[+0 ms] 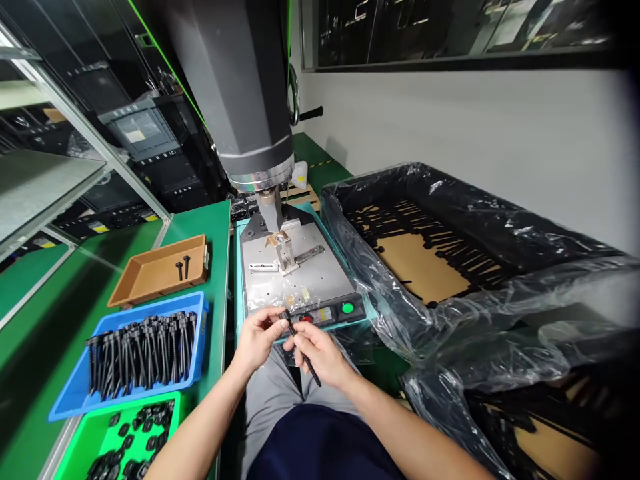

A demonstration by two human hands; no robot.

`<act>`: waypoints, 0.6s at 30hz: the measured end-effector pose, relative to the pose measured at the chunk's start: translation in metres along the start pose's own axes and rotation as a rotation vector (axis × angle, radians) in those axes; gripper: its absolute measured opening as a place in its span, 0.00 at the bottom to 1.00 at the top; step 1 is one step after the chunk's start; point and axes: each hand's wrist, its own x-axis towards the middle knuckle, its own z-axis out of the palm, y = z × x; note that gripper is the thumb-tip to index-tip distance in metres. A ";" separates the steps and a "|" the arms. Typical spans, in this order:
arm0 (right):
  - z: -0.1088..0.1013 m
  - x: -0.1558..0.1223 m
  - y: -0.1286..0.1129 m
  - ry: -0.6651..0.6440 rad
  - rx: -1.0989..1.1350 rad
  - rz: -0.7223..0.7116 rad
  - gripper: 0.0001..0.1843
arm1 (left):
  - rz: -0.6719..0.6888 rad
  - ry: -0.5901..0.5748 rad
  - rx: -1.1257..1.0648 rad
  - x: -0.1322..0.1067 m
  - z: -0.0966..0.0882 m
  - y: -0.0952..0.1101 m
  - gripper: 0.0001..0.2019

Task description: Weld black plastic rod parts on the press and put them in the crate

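Between my two hands is a slim black plastic part [311,368] with a ribbed shaft and a wider head, tilted with its tail down to the right. My left hand [261,337] pinches its head end between thumb and fingers. Around the shaft, my right hand [317,350] is closed, with the thin end sticking out below. Just beyond my hands stands a press machine [255,120]; its metal horn [271,212] hangs over a small metal fixture [284,253] on a steel base plate [260,287]. A green button [347,308] and a partly covered red button [306,319] sit on its front.
At left, a blue tray [203,333] holds many similar black parts, a green tray [75,453] small black caps, and a brown tray [150,267] two parts. A plastic-lined box [415,175] at right holds rows of black parts on cardboard. Another lined box [555,443] stands nearer.
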 end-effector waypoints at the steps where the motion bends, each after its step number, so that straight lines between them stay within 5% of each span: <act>1: -0.002 0.004 -0.002 0.025 0.001 -0.013 0.22 | -0.001 -0.020 0.005 0.002 0.002 0.000 0.15; 6: -0.014 0.025 -0.012 0.075 -0.004 -0.054 0.23 | 0.095 -0.064 0.118 0.011 0.008 0.002 0.13; 15: -0.023 0.057 -0.027 -0.150 0.049 0.034 0.22 | 0.112 -0.105 0.167 0.021 -0.004 -0.001 0.14; 18: -0.034 0.088 -0.042 -0.017 -0.074 -0.097 0.19 | 0.107 -0.050 0.177 0.019 -0.016 -0.002 0.20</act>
